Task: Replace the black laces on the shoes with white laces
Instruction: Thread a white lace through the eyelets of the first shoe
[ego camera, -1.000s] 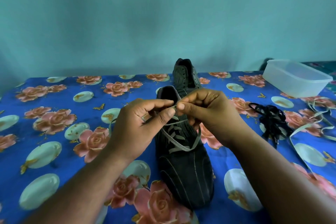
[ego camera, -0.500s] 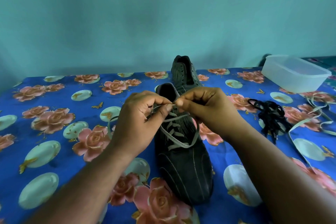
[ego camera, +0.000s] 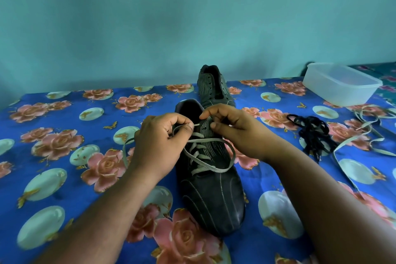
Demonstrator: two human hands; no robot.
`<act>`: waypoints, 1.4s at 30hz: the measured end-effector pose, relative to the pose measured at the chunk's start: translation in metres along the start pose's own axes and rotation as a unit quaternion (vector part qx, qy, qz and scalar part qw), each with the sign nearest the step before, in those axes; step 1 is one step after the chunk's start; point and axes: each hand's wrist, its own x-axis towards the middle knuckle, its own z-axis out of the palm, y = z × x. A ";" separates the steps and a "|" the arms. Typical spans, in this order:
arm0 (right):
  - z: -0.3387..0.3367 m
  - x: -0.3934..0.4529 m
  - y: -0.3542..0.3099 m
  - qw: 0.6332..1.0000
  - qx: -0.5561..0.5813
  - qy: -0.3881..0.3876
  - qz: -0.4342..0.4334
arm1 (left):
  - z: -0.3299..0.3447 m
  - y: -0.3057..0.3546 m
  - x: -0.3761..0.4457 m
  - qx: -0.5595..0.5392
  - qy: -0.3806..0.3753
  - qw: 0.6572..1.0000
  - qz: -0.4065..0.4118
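Head view: left hand [ego camera: 156,143] is pinching the white lace [ego camera: 203,157] tip between curled fingers at the near shoe's [ego camera: 211,180] top eyelets; right hand [ego camera: 233,128] is gripping the shoe's tongue edge, fingers curled. Near shoe is sitting mid-table on the floral cloth [ego camera: 64,135], second shoe [ego camera: 212,85] lying just behind it, black laces [ego camera: 312,133] lying heaped to the right beside another white lace [ego camera: 364,135], plastic tub [ego camera: 340,85] sitting far right

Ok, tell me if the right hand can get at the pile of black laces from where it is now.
Probably yes. The tangled pile of black laces lies in the open on the blue floral cloth, on the right hand's own side with nothing between them. But that hand's grip is busy at the near dark shoe.
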 end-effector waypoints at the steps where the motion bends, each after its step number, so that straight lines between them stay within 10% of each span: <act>1: 0.000 0.000 0.000 1.000 0.008 -0.001 -0.001 | 0.000 -0.001 0.001 -0.004 -0.006 1.000 -0.011; 25: 0.000 0.000 0.002 0.998 0.054 -0.005 0.003 | 0.001 -0.002 0.006 -0.104 -0.131 0.984 -0.069; 42: -0.002 -0.005 -0.005 0.997 0.007 0.076 0.004 | 0.011 -0.005 0.003 -0.064 -0.067 0.996 -0.005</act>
